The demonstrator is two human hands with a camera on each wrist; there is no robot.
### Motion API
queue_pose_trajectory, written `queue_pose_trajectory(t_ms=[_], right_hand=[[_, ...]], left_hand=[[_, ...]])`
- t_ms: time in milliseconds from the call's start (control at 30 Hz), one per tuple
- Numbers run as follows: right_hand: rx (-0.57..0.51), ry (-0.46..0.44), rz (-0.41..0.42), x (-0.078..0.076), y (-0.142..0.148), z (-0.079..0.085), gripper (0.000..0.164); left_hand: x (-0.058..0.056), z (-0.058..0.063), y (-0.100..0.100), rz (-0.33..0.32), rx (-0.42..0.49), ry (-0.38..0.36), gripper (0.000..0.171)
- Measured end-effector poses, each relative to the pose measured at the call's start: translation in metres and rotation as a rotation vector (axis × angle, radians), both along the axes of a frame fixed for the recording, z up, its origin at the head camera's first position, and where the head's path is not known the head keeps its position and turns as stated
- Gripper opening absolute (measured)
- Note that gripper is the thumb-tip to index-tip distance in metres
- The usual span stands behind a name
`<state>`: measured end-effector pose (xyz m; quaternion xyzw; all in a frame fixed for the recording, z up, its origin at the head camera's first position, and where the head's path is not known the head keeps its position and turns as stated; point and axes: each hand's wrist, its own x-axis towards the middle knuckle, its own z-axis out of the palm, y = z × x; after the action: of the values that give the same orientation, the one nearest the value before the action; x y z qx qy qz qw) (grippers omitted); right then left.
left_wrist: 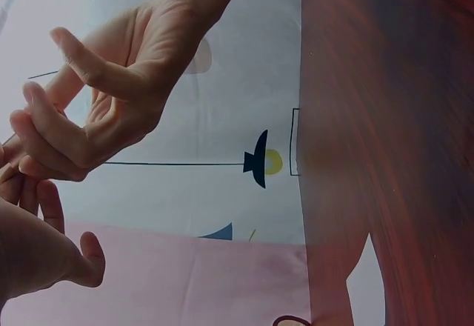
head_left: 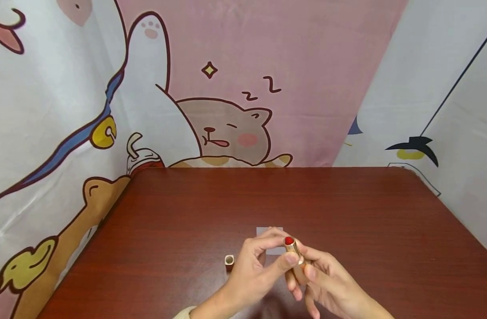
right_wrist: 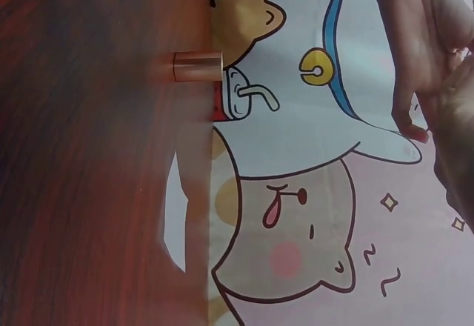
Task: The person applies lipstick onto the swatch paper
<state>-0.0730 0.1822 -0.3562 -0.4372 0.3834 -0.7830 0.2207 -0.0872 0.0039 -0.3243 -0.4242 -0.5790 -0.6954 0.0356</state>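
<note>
An uncapped lipstick (head_left: 300, 271) with a gold tube and a red tip stands tilted between both hands in the head view. Thumb and fingers of my left hand (head_left: 253, 270) pinch its upper part, just below the red tip. Lower down, my right hand (head_left: 331, 277) grips the base between thumb and fingers. A gold cap (head_left: 229, 262) stands upright on the table, left of the left hand, its hollow end facing up. In the left wrist view the right hand (left_wrist: 111, 104) and left hand (left_wrist: 44, 255) meet at the left edge, the lipstick out of sight there.
A small white piece of paper (head_left: 261, 231) lies on the dark red wooden table (head_left: 179, 208), partly behind the hands. Cloth printed with cartoon animals (head_left: 307, 53) hangs round the table's back and sides.
</note>
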Motion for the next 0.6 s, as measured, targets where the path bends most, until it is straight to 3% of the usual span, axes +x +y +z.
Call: queue_pose_trajectory(t_ms=[167, 400, 500, 600], right_hand=[[-0.025, -0.02, 0.013, -0.001, -0.002, -0.001, 0.041], [-0.035, -0.074, -0.001, -0.001, -0.003, -0.001, 0.045], [-0.027, -0.092, -0.06, -0.005, 0.004, 0.003, 0.047], [0.026, -0.102, -0.192, -0.011, 0.016, 0.011, 0.047]], left_hand=[[-0.001, -0.002, 0.0, 0.014, 0.012, -0.018, 0.013], [-0.003, -0.003, 0.001, 0.0, 0.044, -0.113, 0.022], [-0.003, -0.006, -0.002, 0.066, -0.104, -0.142, 0.03], [-0.001, -0.016, -0.007, 0.201, -0.453, -0.084, 0.042]])
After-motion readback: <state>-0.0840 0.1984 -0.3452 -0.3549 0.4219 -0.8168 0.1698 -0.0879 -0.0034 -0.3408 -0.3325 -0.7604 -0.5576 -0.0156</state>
